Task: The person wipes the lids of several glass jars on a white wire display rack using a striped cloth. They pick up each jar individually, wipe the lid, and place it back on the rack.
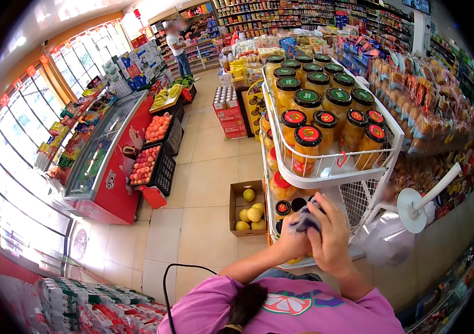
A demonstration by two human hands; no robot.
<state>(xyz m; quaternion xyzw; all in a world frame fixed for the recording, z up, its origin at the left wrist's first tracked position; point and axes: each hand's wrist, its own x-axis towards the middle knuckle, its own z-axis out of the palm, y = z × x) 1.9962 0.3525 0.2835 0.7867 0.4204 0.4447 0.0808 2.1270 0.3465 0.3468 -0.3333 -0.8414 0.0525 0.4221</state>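
Both my hands meet in front of my chest around a crumpled dark purple and grey cloth [307, 219]. My left hand [297, 238] is on the left side of it, with the fingers largely hidden. My right hand [329, 234] presses against the cloth from the right, its fingers pointing upward. Just beyond them stands a white wire display rack [329, 180]. Its top basket holds several glass jars of preserved fruit [307, 142] with red, black and green lids. More jars [279, 185] sit on the lower shelf, close behind my hands.
A cardboard box [237, 229] of yellow-green fruit is on the floor beside the rack. Farther left are black crates [164, 173] of fruit and a red chest freezer [116, 188]. Packaged bread [421, 104] fills the right side. A person [178, 48] stands far back near shelves.
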